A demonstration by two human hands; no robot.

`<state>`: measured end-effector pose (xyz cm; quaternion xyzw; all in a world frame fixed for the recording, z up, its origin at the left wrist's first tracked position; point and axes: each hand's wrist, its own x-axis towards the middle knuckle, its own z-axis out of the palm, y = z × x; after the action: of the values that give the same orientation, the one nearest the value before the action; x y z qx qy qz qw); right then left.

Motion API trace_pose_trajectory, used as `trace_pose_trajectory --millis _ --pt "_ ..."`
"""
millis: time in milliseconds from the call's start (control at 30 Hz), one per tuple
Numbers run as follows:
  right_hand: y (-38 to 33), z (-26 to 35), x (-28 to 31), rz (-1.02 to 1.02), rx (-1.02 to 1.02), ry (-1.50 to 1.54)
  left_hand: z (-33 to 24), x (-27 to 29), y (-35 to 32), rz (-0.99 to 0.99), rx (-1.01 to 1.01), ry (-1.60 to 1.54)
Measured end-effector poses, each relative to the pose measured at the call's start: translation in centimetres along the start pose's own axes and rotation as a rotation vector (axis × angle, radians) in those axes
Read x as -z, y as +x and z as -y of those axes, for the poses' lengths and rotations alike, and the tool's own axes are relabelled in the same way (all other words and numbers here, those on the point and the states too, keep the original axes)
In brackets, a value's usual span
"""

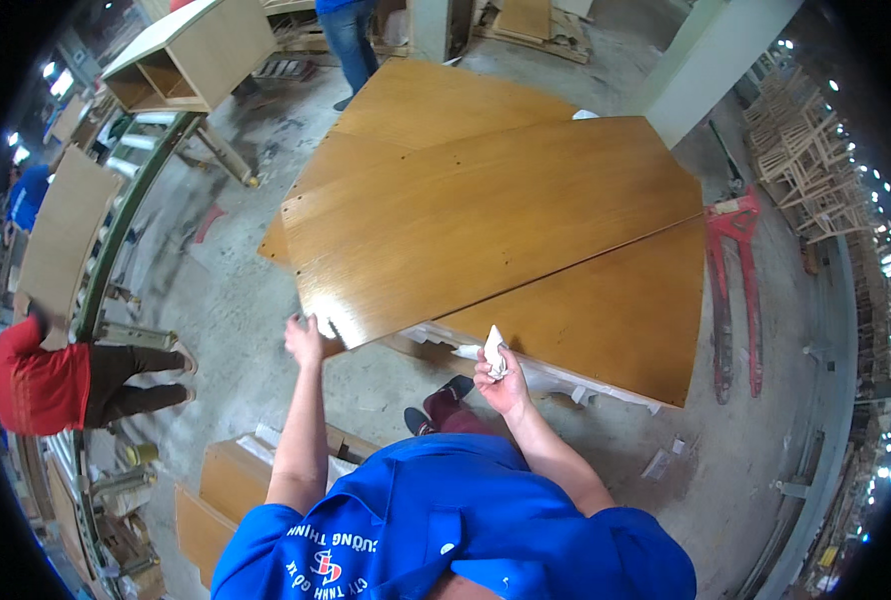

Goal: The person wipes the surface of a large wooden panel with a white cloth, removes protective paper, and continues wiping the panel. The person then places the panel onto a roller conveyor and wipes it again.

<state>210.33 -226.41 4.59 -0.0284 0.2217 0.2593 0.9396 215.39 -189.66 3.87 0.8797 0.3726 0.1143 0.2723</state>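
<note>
A large glossy brown wooden panel [496,220] lies askew on top of a stack of similar panels. My left hand [305,340] is at its near left corner, fingers curled at the edge; the fingers' undersides are hidden. In my right hand [503,382], a crumpled white cloth or paper wad [495,352] is pinched upright, just off the stack's near edge. Below the top panel, another brown panel [616,320] shows on the right, and one more [436,100] sticks out at the far side. Small dark holes dot the panels' borders.
A red pallet jack [734,270] stands right of the stack, near a pale column [716,60]. On the left, a roller conveyor [131,190] carries a wooden cabinet [201,60]; a person in red [41,375] works beside it. More brown panels [228,485] lie behind my left arm.
</note>
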Motion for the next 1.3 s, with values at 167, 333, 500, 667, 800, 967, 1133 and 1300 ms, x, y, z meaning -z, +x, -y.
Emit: trace_pose_trajectory --millis 167,333,500,667,800,967,1133,1300 --pt "2.4 1.7 -4.3 -0.102 -0.050 -0.163 1.2 -1.6 1.8 0.346 0.247 -0.369" --pt "6.3 2.1 -7.8 0.073 -0.131 -0.144 1.4 -3.2 -3.2 0.281 0.202 -0.206" --pt "8.3 1.1 -12.1 -0.106 -0.237 -0.208 2.1 -1.1 -1.6 0.196 0.134 -0.180" --pt "9.7 0.5 -10.1 -0.060 -0.144 -0.344 2.2 0.0 2.9 0.217 0.112 -0.096" --pt "10.8 0.8 -9.3 0.029 -0.200 -0.214 2.6 0.2 7.1 0.266 0.091 -0.064" --pt "13.4 0.5 -9.9 0.048 -0.184 -0.192 3.5 0.7 11.9 0.318 0.058 -0.096" --pt "17.7 -1.8 -12.7 -0.069 -0.206 -0.427 5.5 -0.3 12.8 0.307 0.135 -0.114" --pt "24.6 -8.5 -16.1 0.066 -0.178 -1.009 12.3 -1.2 12.0 0.322 0.575 -0.715"
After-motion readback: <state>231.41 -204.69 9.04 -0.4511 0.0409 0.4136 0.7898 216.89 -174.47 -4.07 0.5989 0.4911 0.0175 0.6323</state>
